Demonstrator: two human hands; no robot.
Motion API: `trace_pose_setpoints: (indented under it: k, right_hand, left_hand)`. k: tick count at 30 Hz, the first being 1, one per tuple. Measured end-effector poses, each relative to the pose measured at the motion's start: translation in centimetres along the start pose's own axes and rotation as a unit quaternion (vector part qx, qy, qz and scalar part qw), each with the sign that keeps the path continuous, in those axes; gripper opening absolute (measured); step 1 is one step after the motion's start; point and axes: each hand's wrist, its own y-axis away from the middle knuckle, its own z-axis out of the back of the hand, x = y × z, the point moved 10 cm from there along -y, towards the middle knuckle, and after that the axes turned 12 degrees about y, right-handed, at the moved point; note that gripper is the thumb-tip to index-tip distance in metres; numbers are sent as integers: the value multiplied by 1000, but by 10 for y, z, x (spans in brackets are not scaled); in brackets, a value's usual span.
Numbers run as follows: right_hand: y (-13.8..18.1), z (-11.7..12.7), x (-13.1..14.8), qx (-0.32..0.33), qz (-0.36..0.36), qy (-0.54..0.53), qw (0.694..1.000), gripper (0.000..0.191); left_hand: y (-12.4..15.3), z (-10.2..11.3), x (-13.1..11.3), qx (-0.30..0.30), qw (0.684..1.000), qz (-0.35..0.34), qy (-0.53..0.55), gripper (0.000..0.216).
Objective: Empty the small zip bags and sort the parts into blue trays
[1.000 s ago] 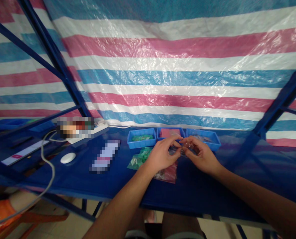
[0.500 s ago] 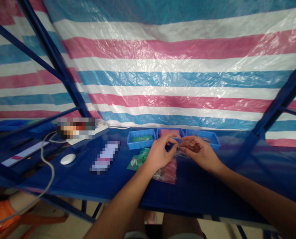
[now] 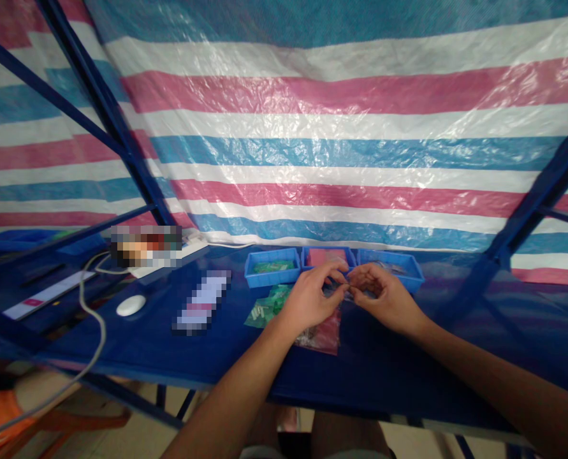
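Over the middle of the dark blue surface (image 3: pixel 408 363), the left hand (image 3: pixel 307 299) and right hand (image 3: pixel 386 298) meet fingertip to fingertip, both sets of fingers pinching a small clear plastic bag (image 3: pixel 348 292) between them, too blurred to tell its contents. Just below lie a red plastic bag (image 3: pixel 326 331) and a green plastic bag (image 3: pixel 267 306). Three small blue plastic trays (image 3: pixel 270 275) line the far edge, a white mouse (image 3: pixel 131 305) sits toward the left.

Striped tarp (image 3: pixel 312 127) across the upper frame: woven plastic, glossy, crinkled. Three small trays (image 3: pixel 270 266) at centre: smooth blue plastic; the table (image 3: pixel 398 363) below them has a dark blue, faintly shiny top. White mouse (image 3: pixel 131 305) at left: smooth plastic.
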Motion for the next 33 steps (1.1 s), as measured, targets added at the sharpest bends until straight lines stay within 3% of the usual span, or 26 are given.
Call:
trace_pose_setpoints:
  k: [9, 23, 33]
  right_hand:
    - [3, 0, 11, 13, 11, 41, 999, 18]
    - [-1, -1, -1, 9, -8, -101, 995, 33]
    - [-2, 2, 5, -8, 29, -37, 999, 32]
  left_hand:
    - [-1, -6, -3, 18, 999, 20, 21, 47]
    - [-1, 3, -1, 6, 1000, 28, 5, 49]
    - [1, -5, 3, 42, 999, 25, -14, 57]
